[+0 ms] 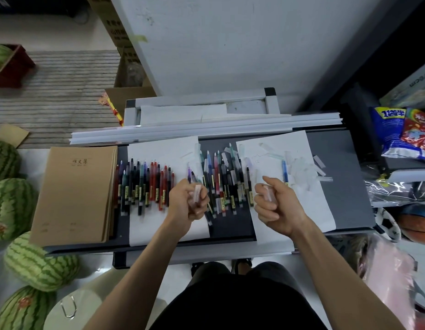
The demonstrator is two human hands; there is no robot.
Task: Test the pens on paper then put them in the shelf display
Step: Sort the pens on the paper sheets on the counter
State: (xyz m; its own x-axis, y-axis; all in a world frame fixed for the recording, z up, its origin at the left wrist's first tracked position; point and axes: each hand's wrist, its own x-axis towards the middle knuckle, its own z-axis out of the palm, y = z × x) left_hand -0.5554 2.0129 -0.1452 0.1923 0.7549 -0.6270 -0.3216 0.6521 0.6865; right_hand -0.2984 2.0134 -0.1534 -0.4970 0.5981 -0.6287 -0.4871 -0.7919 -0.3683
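Left hand (pixel 186 203) is curled round a purple pen (pixel 189 173) and a clear cap (pixel 197 193), right hand (pixel 275 206) grips a second cap (pixel 270 194). Other pens (pixel 144 184) lie across the paper (pixel 164 148) on the bench (pixel 337 163).

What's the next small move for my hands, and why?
Probably bring the tip to the right sheet and scribble: left hand and right hand each grip a translucent piece, apart, seemingly pen and cap, and that sheet already bears faint marks beside loose caps.
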